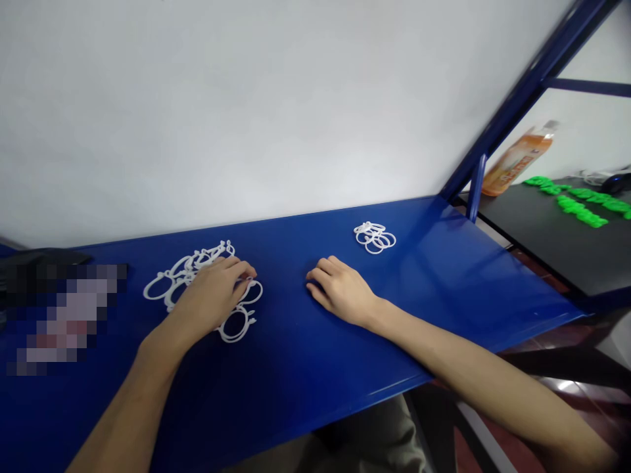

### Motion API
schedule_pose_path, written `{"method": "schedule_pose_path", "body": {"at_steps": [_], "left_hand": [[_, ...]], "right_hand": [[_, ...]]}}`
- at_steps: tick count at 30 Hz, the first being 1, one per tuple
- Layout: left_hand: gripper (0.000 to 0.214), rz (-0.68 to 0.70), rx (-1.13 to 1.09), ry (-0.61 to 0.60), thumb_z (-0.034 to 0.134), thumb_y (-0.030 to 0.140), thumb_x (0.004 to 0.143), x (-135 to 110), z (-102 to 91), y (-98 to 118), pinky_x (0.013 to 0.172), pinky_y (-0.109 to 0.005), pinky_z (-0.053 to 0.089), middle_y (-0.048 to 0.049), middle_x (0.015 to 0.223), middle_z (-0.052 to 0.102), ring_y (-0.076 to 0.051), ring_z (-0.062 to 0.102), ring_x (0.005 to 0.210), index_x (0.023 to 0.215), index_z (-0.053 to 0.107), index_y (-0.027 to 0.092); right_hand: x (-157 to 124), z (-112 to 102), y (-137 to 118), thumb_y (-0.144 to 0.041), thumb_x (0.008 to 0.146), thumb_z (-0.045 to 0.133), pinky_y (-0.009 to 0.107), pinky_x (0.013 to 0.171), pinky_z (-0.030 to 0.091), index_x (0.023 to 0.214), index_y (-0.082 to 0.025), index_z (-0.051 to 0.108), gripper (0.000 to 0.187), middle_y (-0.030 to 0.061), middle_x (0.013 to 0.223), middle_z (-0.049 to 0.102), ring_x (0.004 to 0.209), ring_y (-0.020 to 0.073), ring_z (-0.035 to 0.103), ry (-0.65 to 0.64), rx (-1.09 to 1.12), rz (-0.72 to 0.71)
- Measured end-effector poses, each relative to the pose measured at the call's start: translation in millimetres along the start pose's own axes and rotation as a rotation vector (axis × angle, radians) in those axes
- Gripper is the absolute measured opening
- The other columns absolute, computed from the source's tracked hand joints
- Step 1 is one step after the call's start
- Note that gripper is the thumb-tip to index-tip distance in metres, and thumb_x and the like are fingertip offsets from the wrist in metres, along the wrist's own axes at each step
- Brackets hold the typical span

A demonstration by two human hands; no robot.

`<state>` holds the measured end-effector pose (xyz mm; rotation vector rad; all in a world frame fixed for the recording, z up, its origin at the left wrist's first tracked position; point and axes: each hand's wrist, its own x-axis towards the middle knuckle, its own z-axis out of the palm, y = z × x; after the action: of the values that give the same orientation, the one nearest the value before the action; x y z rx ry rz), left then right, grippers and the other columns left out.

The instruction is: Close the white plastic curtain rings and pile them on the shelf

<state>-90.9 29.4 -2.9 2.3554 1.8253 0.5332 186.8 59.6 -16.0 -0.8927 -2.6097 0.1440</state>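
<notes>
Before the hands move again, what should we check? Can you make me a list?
1. Left hand on the big pile of white rings: ok, its fingers rest on them.
2. A ring pinched in the left hand: cannot tell, the fingers hide it.
3. Right hand free: ok, it lies on the table and holds nothing.
4. Small pile apart from both hands: ok.
5. Rings away from the table's front edge: ok.
6. Bottle out of the way: ok, it stands on the black table beside.
</notes>
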Motion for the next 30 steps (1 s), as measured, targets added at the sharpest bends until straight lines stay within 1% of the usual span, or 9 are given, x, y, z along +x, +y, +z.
{"method": "schedule_pose_path", "body": {"at_steps": [3,6,10,13,17,21,25,27,30], "left_hand": [[0.023,-0.045,-0.09,0.119,0.05,0.041,0.089,1.5,-9.7,10.6,0.087,-0.047,0.052,-0.0079,0.096,0.072,-0.029,0.066,0.092,0.09,0.067,0.025],[0.021,-0.139,-0.321,0.16,0.059,0.045,0.087,0.9,-14.7,26.8,0.08,-0.041,0.056,-0.005,0.095,0.072,-0.024,0.069,0.085,0.093,0.067,0.026],[0.026,-0.172,-0.845,0.071,0.072,0.046,0.081,-1.5,-5.1,50.3,0.078,-0.037,0.06,-0.0051,0.096,0.074,-0.023,0.073,0.088,0.088,0.063,0.023],[0.026,-0.151,-1.005,0.011,0.076,0.042,0.08,-3.4,4.8,62.2,0.08,-0.035,0.062,-0.0054,0.096,0.074,-0.021,0.074,0.087,0.084,0.062,0.021],[0.02,-0.119,-0.933,0.014,0.07,0.041,0.087,-6.0,5.2,65.3,0.084,-0.033,0.061,-0.0068,0.102,0.074,-0.02,0.073,0.093,0.092,0.068,0.021],[0.028,-0.051,-0.809,-0.008,0.064,0.044,0.09,-7.9,0.2,64.1,0.086,-0.032,0.059,-0.0069,0.107,0.075,-0.021,0.072,0.098,0.107,0.069,0.023],[0.028,-0.027,-0.56,0.103,0.073,0.048,0.083,-8.1,3.3,68.0,0.073,-0.027,0.057,-0.0017,0.095,0.076,-0.019,0.072,0.086,0.101,0.071,0.026],[0.022,0.013,-0.471,0.188,0.072,0.047,0.084,-8.0,6.5,70.1,0.073,-0.027,0.055,0.0006,0.087,0.075,-0.016,0.07,0.079,0.092,0.072,0.026],[0.015,0.064,-0.421,0.246,0.069,0.04,0.088,-7.8,10.6,71.8,0.072,-0.025,0.053,0.0026,0.083,0.074,-0.015,0.069,0.075,0.085,0.07,0.025]], "right_hand": [[-0.2,-1.5,-1.3,-0.027,0.102,0.048,0.039,0.084,0.051,0.106,-0.014,0.066,0.023,0.0115,0.1,0.064,0.09,0.023,0.056,0.01,0.025,-0.004],[0.1,-4.9,-4.6,-0.03,0.102,0.048,0.042,0.089,0.052,0.115,-0.014,0.063,0.026,0.0133,0.109,0.066,0.097,0.0243,0.059,0.059,0.122,-0.02],[-0.3,-7.4,-10.1,-0.037,0.099,0.058,0.041,0.095,0.053,0.133,-0.019,0.051,0.039,0.0119,0.129,0.064,0.11,0.0231,0.062,0.134,0.432,0.012],[-1.4,-5.5,-11.4,-0.034,0.099,0.058,0.032,0.08,0.056,0.129,-0.021,0.051,0.034,0.0061,0.109,0.072,0.091,0.0173,0.068,0.118,0.63,0.061],[-2.2,-4.4,-9.9,-0.03,0.101,0.053,0.024,0.064,0.05,0.114,-0.019,0.058,0.018,-0.0012,0.079,0.067,0.065,0.0112,0.062,0.154,0.673,0.112],[-1.7,-5.3,-8.6,-0.027,0.101,0.051,0.021,0.062,0.047,0.108,-0.019,0.06,0.014,-0.0032,0.073,0.065,0.06,0.0094,0.059,0.223,0.673,0.164],[-2.3,-2.7,-8.4,-0.028,0.099,0.054,0.021,0.057,0.043,0.102,-0.019,0.062,0.012,-0.0043,0.067,0.062,0.055,0.0091,0.057,0.231,0.601,0.155],[-2.8,-1.9,-8.0,-0.027,0.1,0.054,0.021,0.057,0.044,0.101,-0.019,0.062,0.011,-0.0026,0.071,0.066,0.058,0.0101,0.06,0.192,0.581,0.126],[-3.8,-3.5,-6.0,-0.026,0.102,0.049,0.023,0.068,0.051,0.102,-0.02,0.06,0.012,0.0037,0.092,0.073,0.077,0.0139,0.069,0.138,0.563,0.049]]}}
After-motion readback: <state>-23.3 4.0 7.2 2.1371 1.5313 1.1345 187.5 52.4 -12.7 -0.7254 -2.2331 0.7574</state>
